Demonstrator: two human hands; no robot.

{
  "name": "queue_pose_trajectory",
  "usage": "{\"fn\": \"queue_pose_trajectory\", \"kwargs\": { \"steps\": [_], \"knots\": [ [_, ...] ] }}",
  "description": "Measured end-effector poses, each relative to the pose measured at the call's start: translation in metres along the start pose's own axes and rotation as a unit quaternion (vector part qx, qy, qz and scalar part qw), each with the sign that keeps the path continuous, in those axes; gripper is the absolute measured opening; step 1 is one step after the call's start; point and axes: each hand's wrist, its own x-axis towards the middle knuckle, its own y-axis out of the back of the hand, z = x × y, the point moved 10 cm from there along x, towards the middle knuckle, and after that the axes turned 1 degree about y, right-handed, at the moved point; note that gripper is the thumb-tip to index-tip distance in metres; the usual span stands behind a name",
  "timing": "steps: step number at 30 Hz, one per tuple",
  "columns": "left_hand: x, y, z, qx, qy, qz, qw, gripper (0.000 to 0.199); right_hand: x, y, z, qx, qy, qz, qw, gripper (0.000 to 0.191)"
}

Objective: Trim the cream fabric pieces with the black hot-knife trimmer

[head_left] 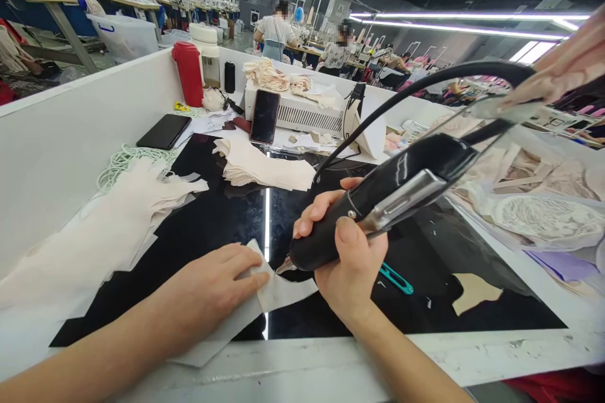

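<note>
My right hand (352, 255) is wrapped around a thick black corded hand tool (326, 230) with a silver lever along its side. The tool slants down to the left, and its narrow metal tip meets the edge of a white fabric piece (286, 293). My left hand (222, 280) lies flat on that pale material, fingers stretched out close to the tip. A black cable (401, 91) loops from the tool's upper end. Beneath everything is a glossy black board (227, 217). A teal cutter (396, 278) rests just right of my right wrist.
Cream fabric stacks lie at the left (104, 233) and back (269, 167). A beige scrap (475, 293) and lace pieces (539, 214) are at the right. Phones (265, 116), a red bottle (188, 74) and a vented white box (307, 114) stand behind. Another person's hand (562, 69) appears upper right.
</note>
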Motion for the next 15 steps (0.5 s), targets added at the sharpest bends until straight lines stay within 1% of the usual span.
{"fn": "queue_pose_trajectory", "kwargs": {
  "steps": [5, 8, 12, 15],
  "knots": [
    [0.004, 0.007, 0.0, -0.017, 0.007, 0.001, 1.0, 0.036, 0.005, 0.014, -0.019, 0.004, 0.016, 0.043, 0.999, 0.038],
    [0.008, 0.01, 0.005, -0.048, 0.02, 0.006, 0.999, 0.027, 0.002, 0.022, -0.027, 0.003, 0.021, 0.047, 0.999, 0.037],
    [0.018, -0.002, 0.014, -0.1, 0.049, -0.022, 0.994, 0.026, -0.005, 0.032, -0.028, -0.011, 0.02, 0.047, 0.999, 0.037],
    [0.026, -0.008, 0.017, -0.119, 0.079, -0.014, 0.99, 0.027, -0.008, 0.038, -0.029, -0.02, 0.025, 0.049, 0.998, 0.037]
  ]
}}
